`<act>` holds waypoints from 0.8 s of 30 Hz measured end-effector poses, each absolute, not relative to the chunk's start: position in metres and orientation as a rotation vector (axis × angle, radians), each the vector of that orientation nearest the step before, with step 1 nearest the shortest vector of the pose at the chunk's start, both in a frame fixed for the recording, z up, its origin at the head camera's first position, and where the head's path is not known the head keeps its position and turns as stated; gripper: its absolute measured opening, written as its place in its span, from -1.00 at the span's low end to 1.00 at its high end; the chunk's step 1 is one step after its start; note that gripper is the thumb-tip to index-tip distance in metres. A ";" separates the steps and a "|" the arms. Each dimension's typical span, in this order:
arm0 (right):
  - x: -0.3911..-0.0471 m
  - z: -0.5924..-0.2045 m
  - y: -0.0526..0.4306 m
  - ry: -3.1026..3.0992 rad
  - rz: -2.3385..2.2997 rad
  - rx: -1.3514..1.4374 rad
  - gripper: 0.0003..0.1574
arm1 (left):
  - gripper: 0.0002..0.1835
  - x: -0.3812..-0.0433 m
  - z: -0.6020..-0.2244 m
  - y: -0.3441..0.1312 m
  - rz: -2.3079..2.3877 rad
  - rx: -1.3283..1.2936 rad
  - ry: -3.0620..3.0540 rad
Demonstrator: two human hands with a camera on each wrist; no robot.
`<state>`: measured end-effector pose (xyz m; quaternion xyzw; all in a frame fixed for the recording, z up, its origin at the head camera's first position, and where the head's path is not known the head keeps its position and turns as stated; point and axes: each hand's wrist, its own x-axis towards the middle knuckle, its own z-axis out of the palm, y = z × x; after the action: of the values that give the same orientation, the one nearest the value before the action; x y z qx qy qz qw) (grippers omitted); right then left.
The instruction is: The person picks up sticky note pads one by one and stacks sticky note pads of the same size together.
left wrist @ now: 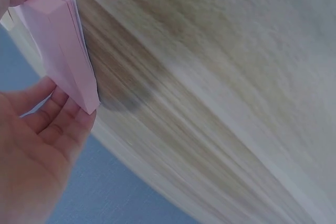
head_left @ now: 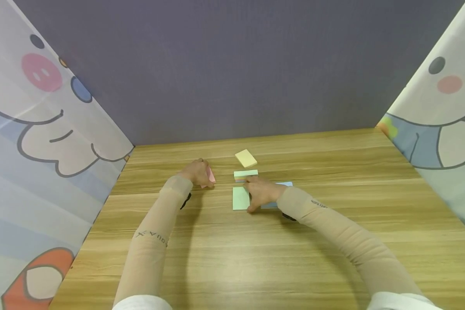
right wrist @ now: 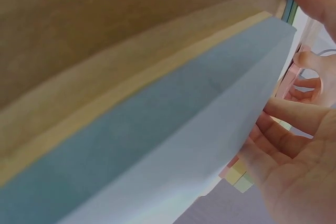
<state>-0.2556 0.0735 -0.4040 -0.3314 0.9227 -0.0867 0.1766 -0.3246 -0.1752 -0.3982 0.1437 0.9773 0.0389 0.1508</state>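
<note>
My left hand [head_left: 196,171] grips a pink sticky note pad [left wrist: 68,51] by its two ends, thumb at one and fingers at the other. In the head view, part of this pink pad shows beyond the fingers. My right hand [head_left: 262,192] spans the right side of a light green sticky note pad [head_left: 240,199], thumb by its near corner and fingertips by its far corner. Under the right wrist lies a blue pad [right wrist: 173,114], partly hidden by the hand. Just beyond the right fingertips sits a multicoloured stack of notes [head_left: 246,174].
A pale yellow note pad [head_left: 246,158] lies farther back on the wooden table [head_left: 232,258]. A grey panel [head_left: 232,69] rises behind the table, and printed cartoon sheets [head_left: 35,129] flank both sides.
</note>
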 end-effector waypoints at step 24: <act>-0.257 -0.404 0.076 2.616 -0.247 -0.980 0.06 | 0.00 -0.320 -0.392 -0.173 0.104 0.400 2.772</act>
<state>-0.2568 0.0762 -0.4042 -0.3445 0.9196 -0.0867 0.1679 -0.3197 -0.1733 -0.3916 0.1408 0.9749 0.0367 0.1685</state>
